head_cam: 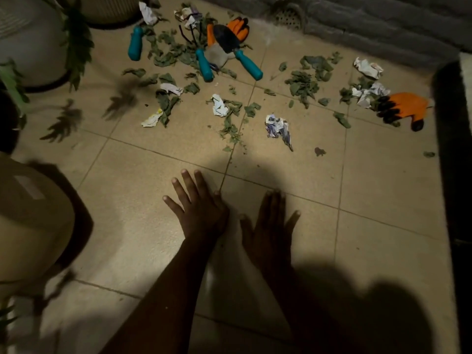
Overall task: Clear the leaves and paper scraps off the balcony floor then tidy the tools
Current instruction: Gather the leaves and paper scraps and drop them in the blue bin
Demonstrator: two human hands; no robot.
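Note:
Dry green leaves (304,84) and crumpled paper scraps (278,127) lie scattered over the far half of the tiled floor (132,226). Among them are a trowel with a teal handle (249,65), a hand rake with a teal handle (204,65) and a third teal-handled tool (135,44). One orange glove (240,28) lies under the trowel, another orange glove (408,108) at the right. My left hand (199,203) and my right hand (270,223) lie flat on bare tile with fingers spread, well short of the litter, holding nothing.
A brown cardboard box (33,221) stands at the left. White plant pots (30,47) with hanging green foliage fill the far left corner. A grey wall with a drain grate (290,16) runs along the back. A dark frame (452,149) borders the right side.

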